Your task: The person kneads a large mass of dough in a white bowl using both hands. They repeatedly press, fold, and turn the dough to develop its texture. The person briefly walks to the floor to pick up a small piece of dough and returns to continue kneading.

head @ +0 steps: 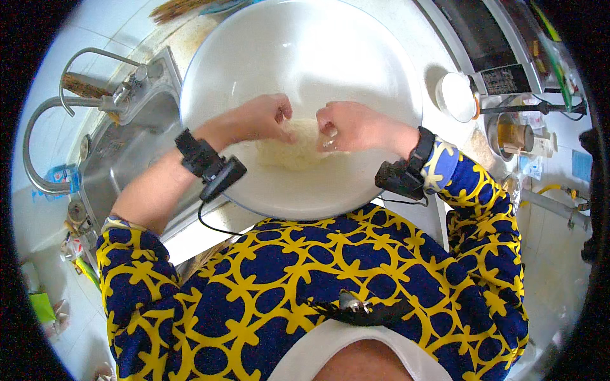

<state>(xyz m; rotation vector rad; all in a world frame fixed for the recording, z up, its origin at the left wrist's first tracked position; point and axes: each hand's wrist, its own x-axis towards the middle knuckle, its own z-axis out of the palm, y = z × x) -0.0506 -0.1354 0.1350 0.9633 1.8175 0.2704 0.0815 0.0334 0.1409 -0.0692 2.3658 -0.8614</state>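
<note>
A pale, rough mass that looks like dough (pixel 298 155) lies low in a large white enamel basin (pixel 305 195) with a thin blue rim. My left hand (pixel 267 116) is at the mass's upper left edge, fingers curled and thumb pressed against it. Opposite it, my right hand (pixel 350 126) is curled at the mass's right side, with small white bits stuck to the fingers and between them. The palms face inward, so what lies inside each grip is partly hidden. Both hands are inside the basin, a short gap apart.
At left is a steel sink (pixel 128 147) with a curved faucet (pixel 47 102). A white bowl (pixel 456 97) stands right of the basin, near a dark-fronted appliance (pixel 481 33). A broom head (pixel 178 10) lies behind. Black wrist devices (pixel 209 164) with cables sit on both my wrists.
</note>
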